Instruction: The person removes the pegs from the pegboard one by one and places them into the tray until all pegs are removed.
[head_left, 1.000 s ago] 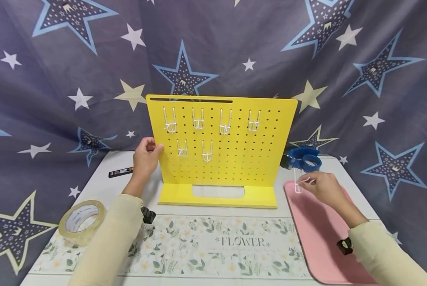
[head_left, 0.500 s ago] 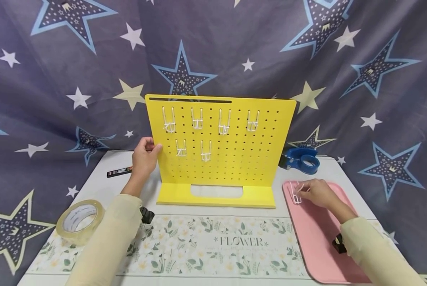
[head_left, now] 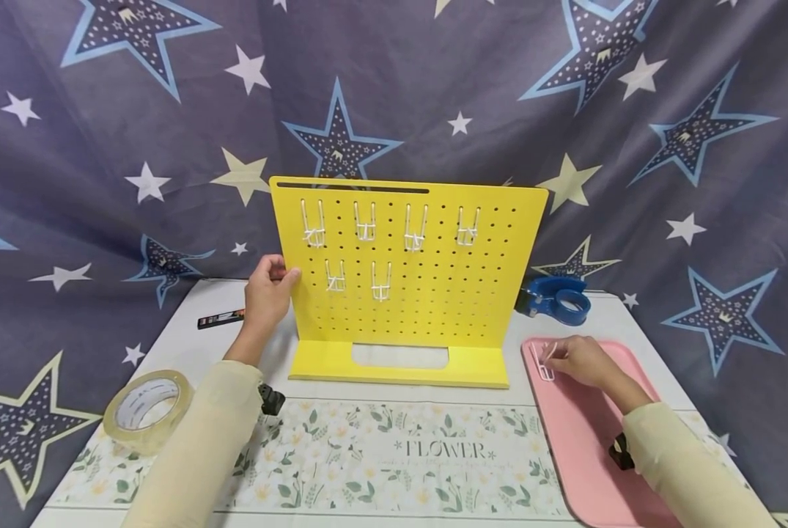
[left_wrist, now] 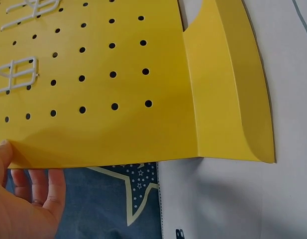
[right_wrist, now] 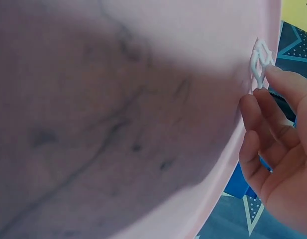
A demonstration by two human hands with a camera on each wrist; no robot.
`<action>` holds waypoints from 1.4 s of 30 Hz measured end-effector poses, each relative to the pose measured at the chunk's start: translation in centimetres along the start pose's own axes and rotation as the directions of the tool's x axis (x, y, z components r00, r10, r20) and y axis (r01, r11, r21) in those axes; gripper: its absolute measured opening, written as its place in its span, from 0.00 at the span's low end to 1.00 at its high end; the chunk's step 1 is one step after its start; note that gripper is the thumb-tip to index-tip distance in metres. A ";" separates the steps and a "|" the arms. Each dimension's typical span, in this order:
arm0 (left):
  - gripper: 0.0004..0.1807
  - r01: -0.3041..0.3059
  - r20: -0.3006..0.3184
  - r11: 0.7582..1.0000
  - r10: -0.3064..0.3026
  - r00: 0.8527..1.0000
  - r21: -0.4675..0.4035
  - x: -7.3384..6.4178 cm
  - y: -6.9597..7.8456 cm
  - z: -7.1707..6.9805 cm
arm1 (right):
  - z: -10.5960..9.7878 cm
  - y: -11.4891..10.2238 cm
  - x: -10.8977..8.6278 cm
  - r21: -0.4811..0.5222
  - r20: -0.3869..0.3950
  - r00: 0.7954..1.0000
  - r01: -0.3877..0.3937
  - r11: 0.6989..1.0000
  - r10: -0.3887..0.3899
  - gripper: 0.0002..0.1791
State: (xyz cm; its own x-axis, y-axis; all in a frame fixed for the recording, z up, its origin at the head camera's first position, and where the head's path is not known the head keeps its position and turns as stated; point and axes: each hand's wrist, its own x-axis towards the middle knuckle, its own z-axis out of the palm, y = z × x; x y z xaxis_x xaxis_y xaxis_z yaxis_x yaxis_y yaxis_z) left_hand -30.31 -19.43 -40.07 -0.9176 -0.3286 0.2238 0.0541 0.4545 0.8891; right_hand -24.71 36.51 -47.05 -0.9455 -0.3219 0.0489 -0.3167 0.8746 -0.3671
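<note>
A yellow pegboard point(head_left: 433, 293) stands upright on its base, with several white wire hooks point(head_left: 414, 229) fixed in a top row and two more below. My left hand point(head_left: 268, 290) grips its left edge, thumb on the front face and fingers behind, as the left wrist view also shows. At the far left corner of a pink tray point(head_left: 565, 440), my right hand point(head_left: 585, 359) pinches a white wire hook point(head_left: 544, 367) between thumb and fingers. In the right wrist view this hook point(right_wrist: 257, 64) sits close to the tray's rim, partly covered by the fingertips.
A blue tape dispenser point(head_left: 555, 299) lies behind the tray. At the left are a large roll of clear tape point(head_left: 126, 411) and a small black item point(head_left: 218, 319) with a printed label. A floral runner point(head_left: 394, 462) crosses the table's front, and a star-patterned curtain point(head_left: 433, 73) hangs behind.
My right hand has come down and slightly toward me with the hook, from above the tray's far edge to its far left corner. My left hand keeps its grip on the pegboard.
</note>
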 end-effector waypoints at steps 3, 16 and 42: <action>0.14 -0.004 -0.002 1.000 0.004 1.000 -0.001 0.0 0.0 -0.1 | 0.1 0.0 0.1 0.006 0.001 1.000 -0.006 1.000 0.006 0.04; 0.15 0.007 0.015 1.000 -0.007 1.000 0.021 0.1 -0.1 -0.2 | -2.2 -0.2 -0.3 -0.034 -0.027 0.998 -0.048 0.998 0.048 0.10; 0.15 0.010 0.031 1.000 -0.010 0.999 0.009 0.0 0.1 -0.2 | -5.1 -10.0 2.3 0.002 -0.285 0.957 0.052 0.999 -0.050 0.10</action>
State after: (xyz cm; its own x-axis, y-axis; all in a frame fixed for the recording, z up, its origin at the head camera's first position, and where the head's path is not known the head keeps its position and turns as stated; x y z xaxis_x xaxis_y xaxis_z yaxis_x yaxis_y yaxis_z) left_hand -30.23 -19.52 -39.94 -0.9297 -0.3077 0.2026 0.0417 0.4584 0.8878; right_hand -24.07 28.87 -38.53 -0.9110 -0.2483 0.3294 -0.3656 0.8558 -0.3659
